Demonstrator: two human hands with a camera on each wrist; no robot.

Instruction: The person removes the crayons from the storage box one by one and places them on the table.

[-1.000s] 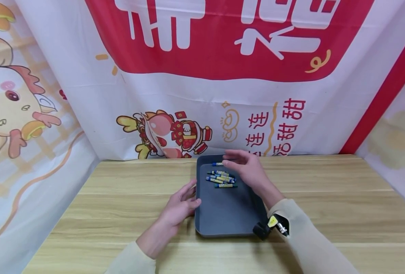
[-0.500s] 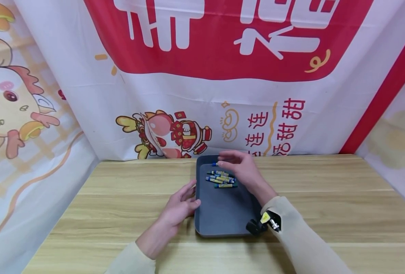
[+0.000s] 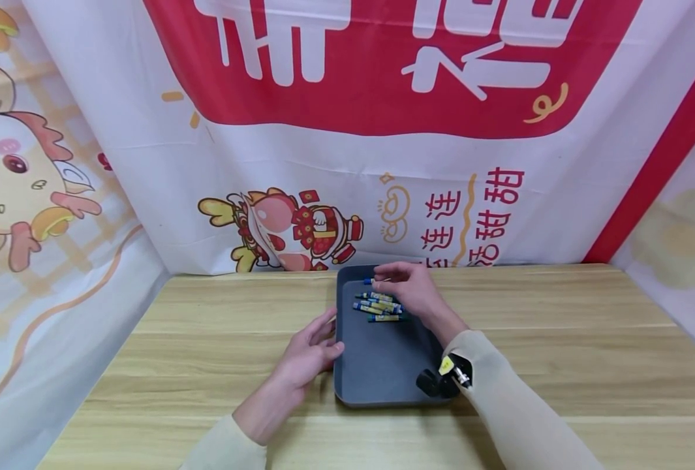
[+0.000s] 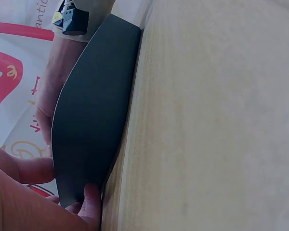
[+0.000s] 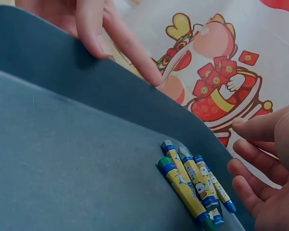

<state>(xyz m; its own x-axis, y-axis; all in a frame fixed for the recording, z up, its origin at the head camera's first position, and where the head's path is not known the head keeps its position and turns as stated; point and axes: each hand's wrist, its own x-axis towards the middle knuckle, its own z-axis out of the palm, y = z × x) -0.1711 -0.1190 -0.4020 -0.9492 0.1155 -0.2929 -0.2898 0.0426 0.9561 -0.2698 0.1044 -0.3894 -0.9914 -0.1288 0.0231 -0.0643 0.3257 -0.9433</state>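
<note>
My left hand (image 3: 308,352) rests at the left wall of a dark grey tray (image 3: 376,382), fingers spread and fingertips touching the wall and rim. The right hand (image 3: 414,294) hovers over the tray's far end, fingers loosely bent. In the right wrist view, the thumb (image 5: 257,126) stands apart from the fingers, with nothing seen between them. A crayon (image 3: 368,281) with a blue end lies just left of its fingertips, mostly hidden by the hand. Several yellow-and-blue wrapped crayons (image 3: 376,305) lie in a loose pile nearer me; a green-tipped crayon (image 5: 180,185) is among them.
The tray lies on a wood-grain table (image 3: 235,365), its far end close to a printed white and red cloth (image 3: 347,163). A black wrist camera (image 3: 435,383) on the right sleeve hangs over the tray's near right corner.
My right hand has shifted slightly left and covers more of the far crayon. Its sleeve and wrist camera have swung left over the tray. The left hand has stayed in place.
</note>
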